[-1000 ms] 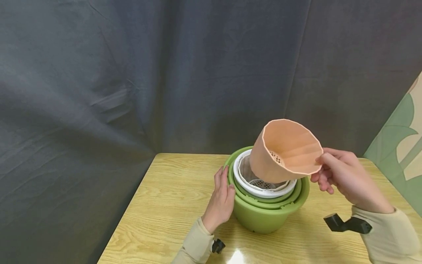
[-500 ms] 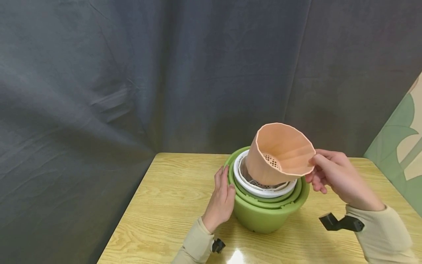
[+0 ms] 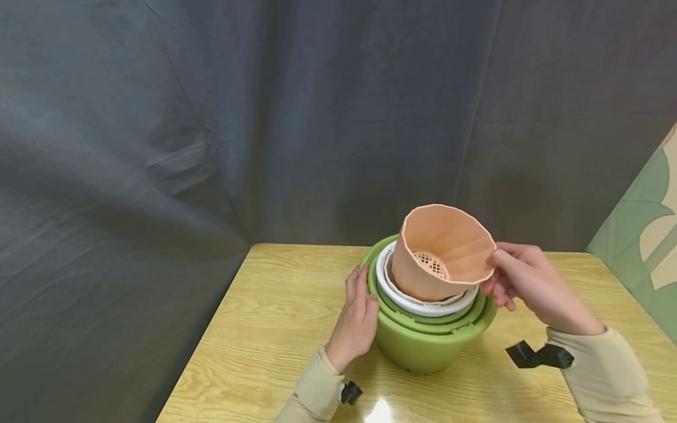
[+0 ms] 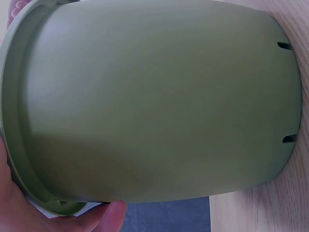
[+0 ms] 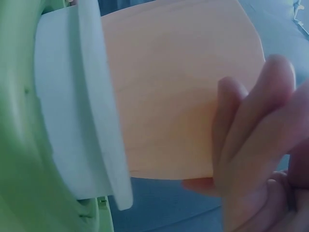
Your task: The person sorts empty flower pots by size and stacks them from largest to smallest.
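Note:
A peach flowerpot [image 3: 452, 235] with a faceted rim and a pierced base hangs tilted over a nest of pots. Its lower end is inside the innermost off-white pot [image 3: 389, 276]; whether it touches cannot be told. My right hand [image 3: 534, 285] pinches the peach pot's right rim, with thumb inside and fingers outside. Around the off-white pot are a white pot [image 3: 423, 310] and green pots, the largest green flowerpot [image 3: 418, 349] outermost. My left hand [image 3: 353, 323] holds that outer pot at its left rim, and the left wrist view shows fingers along its wall [image 4: 154, 101].
The pots stand on a wood-grain table [image 3: 275, 305]. Behind it hangs a dark grey curtain [image 3: 349, 117], and a panel with green leaf shapes [image 3: 645, 229] rises at the right.
My right hand has brought the peach pot left and down, from above the nest to partly inside the off-white pot. The left hand has stayed on the green pot.

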`<state>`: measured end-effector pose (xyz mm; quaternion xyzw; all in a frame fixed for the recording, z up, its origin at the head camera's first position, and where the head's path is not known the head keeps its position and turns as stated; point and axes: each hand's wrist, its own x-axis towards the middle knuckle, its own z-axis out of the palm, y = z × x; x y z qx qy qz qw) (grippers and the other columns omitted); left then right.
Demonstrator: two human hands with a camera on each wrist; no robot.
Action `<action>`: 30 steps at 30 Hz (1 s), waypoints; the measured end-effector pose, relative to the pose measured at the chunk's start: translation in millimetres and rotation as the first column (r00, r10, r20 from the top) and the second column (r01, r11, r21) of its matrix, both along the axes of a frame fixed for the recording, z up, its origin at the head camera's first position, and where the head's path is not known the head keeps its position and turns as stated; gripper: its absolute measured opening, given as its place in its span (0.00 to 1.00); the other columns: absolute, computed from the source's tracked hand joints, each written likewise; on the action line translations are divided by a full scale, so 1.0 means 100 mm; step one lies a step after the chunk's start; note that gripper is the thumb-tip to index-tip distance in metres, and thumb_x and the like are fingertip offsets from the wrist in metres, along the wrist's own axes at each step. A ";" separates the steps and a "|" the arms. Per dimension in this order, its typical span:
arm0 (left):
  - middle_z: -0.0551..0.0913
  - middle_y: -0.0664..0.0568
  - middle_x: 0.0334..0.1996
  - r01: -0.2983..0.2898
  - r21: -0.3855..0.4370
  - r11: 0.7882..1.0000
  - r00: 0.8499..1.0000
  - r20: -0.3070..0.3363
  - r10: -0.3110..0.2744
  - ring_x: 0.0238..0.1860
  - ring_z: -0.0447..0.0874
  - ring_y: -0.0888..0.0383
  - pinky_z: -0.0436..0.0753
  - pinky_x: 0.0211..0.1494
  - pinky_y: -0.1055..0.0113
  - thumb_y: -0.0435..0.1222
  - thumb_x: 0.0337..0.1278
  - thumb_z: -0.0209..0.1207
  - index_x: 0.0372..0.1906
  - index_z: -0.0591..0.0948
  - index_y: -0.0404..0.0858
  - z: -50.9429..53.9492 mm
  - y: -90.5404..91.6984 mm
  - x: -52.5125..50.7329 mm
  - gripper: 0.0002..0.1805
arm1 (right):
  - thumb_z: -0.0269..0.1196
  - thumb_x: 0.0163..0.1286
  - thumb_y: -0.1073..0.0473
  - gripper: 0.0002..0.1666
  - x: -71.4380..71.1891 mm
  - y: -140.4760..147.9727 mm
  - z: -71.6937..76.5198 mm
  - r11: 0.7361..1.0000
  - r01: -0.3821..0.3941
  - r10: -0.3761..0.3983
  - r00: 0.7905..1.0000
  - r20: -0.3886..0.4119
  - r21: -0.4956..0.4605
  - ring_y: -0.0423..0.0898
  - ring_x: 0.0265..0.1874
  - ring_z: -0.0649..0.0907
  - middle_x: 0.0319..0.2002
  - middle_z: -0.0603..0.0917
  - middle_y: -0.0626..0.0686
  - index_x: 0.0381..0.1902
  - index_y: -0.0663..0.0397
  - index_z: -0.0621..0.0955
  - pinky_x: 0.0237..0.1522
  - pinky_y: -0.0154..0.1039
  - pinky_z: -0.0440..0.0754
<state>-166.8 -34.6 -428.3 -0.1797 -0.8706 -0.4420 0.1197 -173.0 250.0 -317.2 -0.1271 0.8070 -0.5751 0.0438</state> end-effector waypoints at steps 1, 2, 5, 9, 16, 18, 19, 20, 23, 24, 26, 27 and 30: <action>0.48 0.38 0.74 0.001 0.000 1.000 1.000 -0.002 -0.001 0.70 0.63 0.43 0.70 0.70 0.48 0.37 0.72 0.34 0.76 0.48 0.34 0.00 0.00 0.00 0.31 | 0.41 0.73 0.66 0.15 0.00 0.00 -0.01 1.000 -0.002 0.002 1.000 0.003 0.008 0.41 0.11 0.78 0.18 0.82 0.49 0.40 0.75 0.72 0.09 0.38 0.76; 0.48 0.38 0.74 0.002 -0.001 1.000 1.000 -0.004 -0.002 0.69 0.64 0.43 0.70 0.70 0.48 0.37 0.72 0.34 0.76 0.48 0.34 0.00 0.00 0.00 0.31 | 0.41 0.73 0.66 0.16 0.00 -0.01 -0.01 1.000 -0.002 0.002 1.000 0.006 0.014 0.41 0.11 0.78 0.18 0.82 0.49 0.41 0.75 0.72 0.09 0.38 0.76; 0.48 0.38 0.74 0.004 -0.002 1.000 1.000 -0.006 -0.004 0.69 0.64 0.43 0.70 0.70 0.48 0.37 0.72 0.34 0.76 0.48 0.33 0.00 0.01 0.00 0.31 | 0.41 0.73 0.66 0.16 -0.01 -0.02 -0.02 1.000 -0.008 0.008 1.000 0.013 0.027 0.41 0.11 0.78 0.18 0.82 0.49 0.42 0.76 0.72 0.09 0.38 0.76; 0.48 0.38 0.74 0.007 0.000 1.000 1.000 -0.001 -0.007 0.69 0.64 0.42 0.70 0.70 0.48 0.37 0.72 0.34 0.76 0.47 0.34 0.00 0.01 0.00 0.31 | 0.40 0.73 0.65 0.17 -0.02 -0.04 -0.04 0.999 -0.012 0.011 0.999 0.030 0.032 0.40 0.10 0.77 0.18 0.82 0.49 0.43 0.76 0.71 0.09 0.38 0.76; 0.48 0.38 0.74 0.005 0.003 1.000 1.000 0.006 -0.005 0.69 0.64 0.42 0.70 0.69 0.48 0.37 0.72 0.34 0.76 0.47 0.35 -0.01 0.02 0.00 0.31 | 0.40 0.73 0.65 0.17 -0.03 -0.05 -0.05 0.999 -0.011 0.010 0.999 0.033 0.035 0.40 0.10 0.77 0.17 0.82 0.49 0.43 0.76 0.71 0.09 0.38 0.75; 0.48 0.39 0.74 0.002 0.003 1.000 1.000 0.002 -0.002 0.69 0.65 0.42 0.70 0.69 0.48 0.37 0.72 0.35 0.76 0.47 0.35 -0.02 0.02 0.00 0.31 | 0.41 0.73 0.65 0.17 -0.03 -0.05 -0.04 0.999 -0.008 0.007 0.999 0.038 0.044 0.40 0.10 0.76 0.17 0.82 0.49 0.43 0.76 0.71 0.09 0.37 0.75; 0.48 0.39 0.74 0.000 0.001 1.000 1.000 0.000 0.000 0.69 0.65 0.42 0.71 0.69 0.48 0.37 0.72 0.35 0.76 0.47 0.35 -0.02 0.02 0.00 0.31 | 0.41 0.73 0.65 0.17 -0.04 -0.05 -0.04 0.999 -0.009 0.007 0.999 0.041 0.049 0.40 0.10 0.76 0.17 0.82 0.49 0.43 0.76 0.71 0.09 0.37 0.75; 0.48 0.39 0.74 -0.001 0.000 1.000 1.000 -0.002 0.001 0.68 0.65 0.42 0.71 0.69 0.49 0.37 0.72 0.35 0.76 0.48 0.35 -0.02 0.02 0.00 0.31 | 0.41 0.73 0.65 0.17 -0.04 -0.06 -0.04 0.999 -0.009 0.006 0.999 0.044 0.054 0.40 0.10 0.76 0.17 0.82 0.49 0.43 0.77 0.71 0.09 0.37 0.75; 0.48 0.39 0.74 -0.001 -0.001 1.000 1.000 -0.006 0.001 0.69 0.65 0.43 0.70 0.69 0.49 0.37 0.71 0.35 0.76 0.48 0.34 -0.02 0.03 -0.01 0.31 | 0.41 0.73 0.64 0.18 -0.04 -0.07 -0.03 0.998 -0.005 0.001 0.999 0.052 0.068 0.39 0.10 0.76 0.17 0.82 0.49 0.43 0.77 0.71 0.10 0.37 0.76; 0.48 0.39 0.74 -0.001 0.000 1.000 1.000 -0.005 0.001 0.69 0.65 0.43 0.70 0.69 0.49 0.36 0.71 0.35 0.76 0.48 0.34 -0.02 0.03 -0.01 0.31 | 0.41 0.73 0.64 0.18 -0.05 -0.07 -0.03 0.998 -0.003 -0.001 0.999 0.053 0.070 0.39 0.10 0.76 0.17 0.82 0.49 0.43 0.77 0.71 0.10 0.38 0.76; 0.48 0.39 0.74 -0.001 0.002 1.000 1.000 -0.004 0.001 0.69 0.64 0.43 0.70 0.70 0.49 0.36 0.71 0.35 0.76 0.48 0.34 -0.02 0.03 -0.01 0.31 | 0.41 0.73 0.64 0.18 -0.05 -0.07 -0.03 0.997 -0.001 -0.003 0.999 0.053 0.073 0.39 0.10 0.76 0.17 0.81 0.49 0.42 0.77 0.71 0.10 0.38 0.76; 0.48 0.39 0.74 -0.001 0.003 1.000 1.000 -0.005 0.001 0.69 0.64 0.43 0.70 0.70 0.49 0.36 0.71 0.35 0.76 0.48 0.34 -0.02 0.03 -0.02 0.31 | 0.41 0.73 0.64 0.18 -0.05 -0.08 -0.03 0.997 -0.001 -0.003 0.999 0.052 0.074 0.39 0.10 0.76 0.17 0.81 0.49 0.42 0.77 0.71 0.09 0.38 0.76; 0.48 0.38 0.74 -0.002 0.006 1.000 1.000 -0.005 0.002 0.69 0.64 0.43 0.70 0.70 0.49 0.36 0.71 0.35 0.76 0.48 0.34 -0.02 0.04 -0.02 0.31 | 0.41 0.74 0.63 0.19 -0.06 -0.08 -0.01 0.996 -0.003 -0.001 0.999 0.053 0.086 0.40 0.10 0.76 0.17 0.82 0.49 0.42 0.77 0.72 0.10 0.38 0.75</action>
